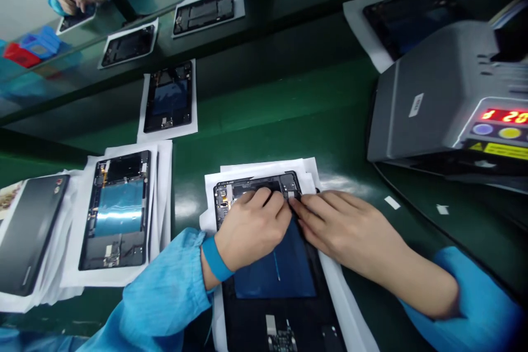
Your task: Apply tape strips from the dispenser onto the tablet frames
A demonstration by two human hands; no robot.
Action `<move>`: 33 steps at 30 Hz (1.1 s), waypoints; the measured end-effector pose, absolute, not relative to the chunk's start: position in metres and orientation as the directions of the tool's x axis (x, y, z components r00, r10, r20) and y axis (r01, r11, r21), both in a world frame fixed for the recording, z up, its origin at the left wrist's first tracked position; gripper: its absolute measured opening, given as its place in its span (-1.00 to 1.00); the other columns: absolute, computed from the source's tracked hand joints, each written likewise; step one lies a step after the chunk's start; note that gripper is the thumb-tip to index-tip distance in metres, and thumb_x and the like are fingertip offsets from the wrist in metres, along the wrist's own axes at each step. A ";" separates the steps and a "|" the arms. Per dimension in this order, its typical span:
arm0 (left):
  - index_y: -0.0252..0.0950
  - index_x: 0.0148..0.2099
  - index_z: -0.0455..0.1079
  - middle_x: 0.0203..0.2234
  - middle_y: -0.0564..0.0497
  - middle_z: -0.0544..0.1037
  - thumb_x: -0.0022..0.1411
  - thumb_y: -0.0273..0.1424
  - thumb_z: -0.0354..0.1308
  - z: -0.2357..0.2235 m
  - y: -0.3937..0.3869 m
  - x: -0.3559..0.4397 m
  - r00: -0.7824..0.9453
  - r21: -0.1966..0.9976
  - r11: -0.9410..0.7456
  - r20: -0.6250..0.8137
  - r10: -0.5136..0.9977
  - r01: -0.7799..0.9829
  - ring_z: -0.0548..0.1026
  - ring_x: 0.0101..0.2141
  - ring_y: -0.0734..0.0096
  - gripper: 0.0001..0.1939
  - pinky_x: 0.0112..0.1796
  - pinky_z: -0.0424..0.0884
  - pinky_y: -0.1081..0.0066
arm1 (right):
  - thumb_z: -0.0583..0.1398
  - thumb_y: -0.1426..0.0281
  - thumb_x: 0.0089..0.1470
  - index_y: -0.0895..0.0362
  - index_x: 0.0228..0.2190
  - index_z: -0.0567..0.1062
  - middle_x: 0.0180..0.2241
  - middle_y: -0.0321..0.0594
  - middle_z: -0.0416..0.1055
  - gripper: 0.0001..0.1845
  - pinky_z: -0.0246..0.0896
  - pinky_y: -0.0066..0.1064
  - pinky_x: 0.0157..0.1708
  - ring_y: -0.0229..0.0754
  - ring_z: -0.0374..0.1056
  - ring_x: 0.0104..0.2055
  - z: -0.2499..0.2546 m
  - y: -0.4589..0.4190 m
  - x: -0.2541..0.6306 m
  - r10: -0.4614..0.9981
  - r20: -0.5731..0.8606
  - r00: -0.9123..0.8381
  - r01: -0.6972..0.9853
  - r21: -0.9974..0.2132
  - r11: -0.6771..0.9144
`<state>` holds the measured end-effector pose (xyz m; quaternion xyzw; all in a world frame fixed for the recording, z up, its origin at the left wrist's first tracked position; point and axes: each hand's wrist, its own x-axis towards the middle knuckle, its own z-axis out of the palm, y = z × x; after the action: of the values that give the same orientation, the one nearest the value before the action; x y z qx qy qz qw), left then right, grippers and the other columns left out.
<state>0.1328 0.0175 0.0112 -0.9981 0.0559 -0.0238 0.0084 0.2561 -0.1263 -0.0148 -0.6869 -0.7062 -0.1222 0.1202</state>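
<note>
An opened tablet (325,308), its inside facing up, lies on white sheets in front of me. A blue panel (272,264) fills its middle, and a small circuit board (282,338) shows near its lower end. My left hand (256,225), with a blue band at the wrist, rests over the upper part with fingers curled in; their tips are hidden. From the right, my right hand (334,225) has its fingers pressed together at the tablet's upper right corner. A small whitish tab (291,195) sits at those fingertips; whether they pinch anything cannot be made out.
A grey machine (433,99) with a red display stands at the right, its cable near paper scraps (391,202). Leftward lie another opened tablet (115,253) and a closed dark tablet (31,236) on paper. More tablets line the green shelf (264,27); a co-worker's hands (78,1) are beyond.
</note>
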 end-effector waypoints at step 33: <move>-0.31 -0.05 0.39 -0.22 -0.10 0.56 0.30 -0.30 0.05 0.091 0.088 -0.018 0.837 0.172 -0.848 0.155 0.525 0.501 0.53 -0.25 0.22 -0.75 -0.24 0.45 0.25 | 0.09 0.31 0.20 0.21 -0.19 0.47 -0.14 -0.03 0.40 -0.73 0.32 -0.27 -0.20 -0.06 0.35 -0.09 0.040 0.112 0.197 0.983 -0.007 -0.186 0.982 -0.021 0.186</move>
<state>-0.0178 0.0881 0.0912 -0.9563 -0.2681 -0.0986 -0.0622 0.1966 0.1124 0.0398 -0.6380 -0.7699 0.0105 0.0040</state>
